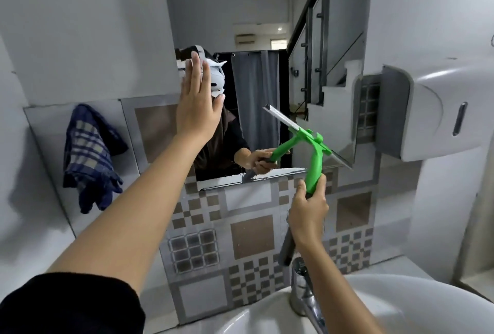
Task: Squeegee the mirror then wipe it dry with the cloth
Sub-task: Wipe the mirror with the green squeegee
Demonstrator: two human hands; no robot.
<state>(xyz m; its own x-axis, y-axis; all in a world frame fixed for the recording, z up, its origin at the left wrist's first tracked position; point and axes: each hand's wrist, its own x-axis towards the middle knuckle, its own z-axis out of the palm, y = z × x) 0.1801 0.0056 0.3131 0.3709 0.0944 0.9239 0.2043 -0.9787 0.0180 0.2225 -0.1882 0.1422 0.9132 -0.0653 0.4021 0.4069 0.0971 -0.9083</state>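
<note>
A narrow white ledge (48, 117) along the wall at nine o'clock carries a crumpled blue-and-grey checked cloth (89, 157). At five o'clock, a white ceramic basin (401, 307) bears a chrome tap (303, 288).

There is only one view, from a wide-angle camera worn on the person's head. It faces forward and a little down, straight at the mirror (256, 71) on the tiled wall, and it stands close to it, within reach of the arms. The sink (374, 304) lies at the bottom edge, and straight lines bend near the borders
</note>
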